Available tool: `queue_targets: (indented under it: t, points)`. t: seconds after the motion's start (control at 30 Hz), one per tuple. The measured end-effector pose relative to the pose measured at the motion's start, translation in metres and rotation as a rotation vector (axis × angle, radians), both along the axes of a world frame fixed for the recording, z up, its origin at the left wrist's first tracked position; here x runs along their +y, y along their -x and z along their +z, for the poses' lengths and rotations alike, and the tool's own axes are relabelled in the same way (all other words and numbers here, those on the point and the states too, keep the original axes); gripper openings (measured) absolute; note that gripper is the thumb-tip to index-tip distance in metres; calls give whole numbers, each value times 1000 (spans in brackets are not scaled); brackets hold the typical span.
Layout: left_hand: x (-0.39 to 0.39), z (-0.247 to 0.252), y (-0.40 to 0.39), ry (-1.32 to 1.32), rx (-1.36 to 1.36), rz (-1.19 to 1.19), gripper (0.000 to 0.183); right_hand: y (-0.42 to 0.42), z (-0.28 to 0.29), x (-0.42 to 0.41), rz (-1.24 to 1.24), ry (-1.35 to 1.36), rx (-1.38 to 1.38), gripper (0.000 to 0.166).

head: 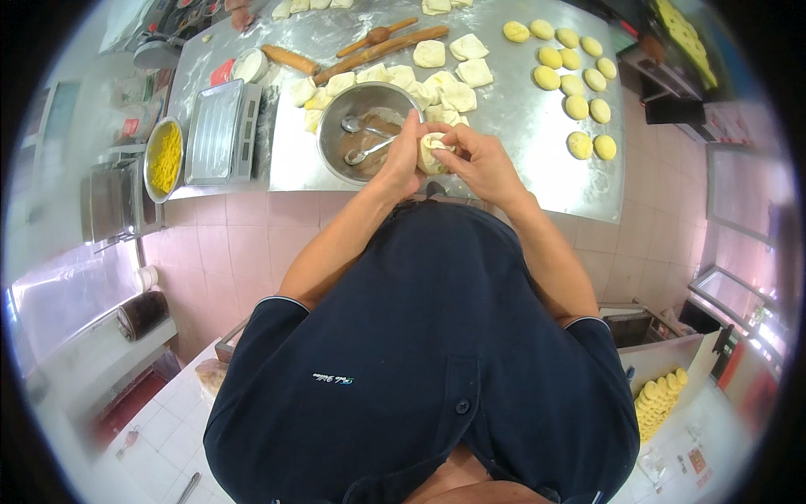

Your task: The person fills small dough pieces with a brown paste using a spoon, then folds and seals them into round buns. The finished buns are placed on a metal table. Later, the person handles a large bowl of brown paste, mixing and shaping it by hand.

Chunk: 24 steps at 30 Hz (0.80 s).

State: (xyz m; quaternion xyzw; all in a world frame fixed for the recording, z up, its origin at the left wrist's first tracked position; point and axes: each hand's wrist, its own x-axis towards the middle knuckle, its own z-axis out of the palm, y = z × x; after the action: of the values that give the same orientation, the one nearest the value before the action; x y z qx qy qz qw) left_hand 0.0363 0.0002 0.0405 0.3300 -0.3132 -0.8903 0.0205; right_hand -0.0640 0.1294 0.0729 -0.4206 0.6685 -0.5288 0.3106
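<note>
My left hand cups a piece of filled dough from its left side, just right of a steel mixing bowl. The fingers of my right hand pinch the dough's gathered top edge, where a small opening shows. Inside the bowl lie two metal spoons in a brownish filling. Folded pale dough pieces lie behind and beside the bowl on the metal table. Round yellow dough pieces sit spread out on the table's right part.
Wooden rolling pins lie beyond the bowl. To the left are a scale with a steel tray, a bowl of yellow shreds and a flour bowl. Another person's hand rests at the table's far left.
</note>
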Motion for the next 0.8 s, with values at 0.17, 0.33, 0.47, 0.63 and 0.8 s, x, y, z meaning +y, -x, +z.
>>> queue_targets:
  t: [0.17,0.33,0.47,0.63,0.8]
  points:
    - [13,-14,3,8,109,224,57,5,-9,0,-141,-120,-78,19]
    - [17,5,3,118,35,40,54,10,6,9,-40,-120,63,18]
    - [15,-2,3,25,191,12,49,17,-16,11,-91,-121,137,18]
    - [28,13,28,191,184,-100,57,30,-18,22,-150,-108,-202,14]
    - [14,-33,23,281,57,-99,48,43,1,30,150,-83,-470,29]
